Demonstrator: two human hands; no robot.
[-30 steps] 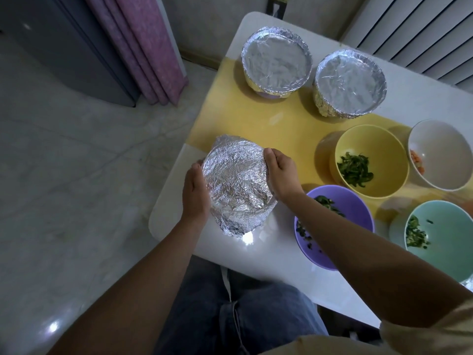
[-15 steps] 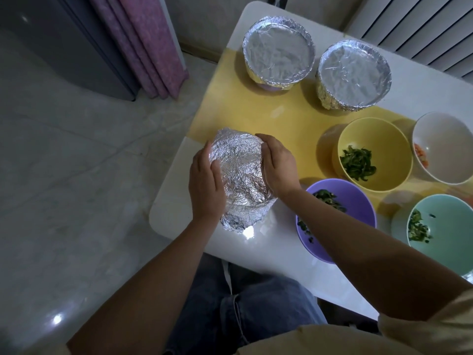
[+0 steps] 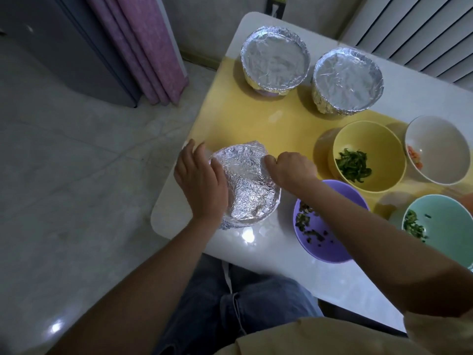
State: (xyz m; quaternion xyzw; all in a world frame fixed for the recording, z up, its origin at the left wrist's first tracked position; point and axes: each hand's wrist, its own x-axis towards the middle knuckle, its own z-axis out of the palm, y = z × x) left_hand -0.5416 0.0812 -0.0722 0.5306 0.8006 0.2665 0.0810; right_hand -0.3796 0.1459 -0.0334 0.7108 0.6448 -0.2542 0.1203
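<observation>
Head view: a crinkled silver foil-wrapped bowl (image 3: 247,190) sits just left of the frame's centre, on the white table (image 3: 276,254) at the near edge of the yellow mat (image 3: 256,124) and close to the table's left rim. The left hand (image 3: 202,180) lies flat-fingered against the bowl's left side, pressing the foil down. The right hand (image 3: 290,170) is curled, and its fingertips seem to pinch the foil at the upper right rim.

The foil top faces up towards the camera. The bowl is round, but the foil outline stretches slightly from upper centre to lower right.

The thin foil may tear where it is pinched. A sideways shove could slide the bowl off the left rim, and the right forearm may knock the purple plastic bowl (image 3: 320,247) beneath it.
</observation>
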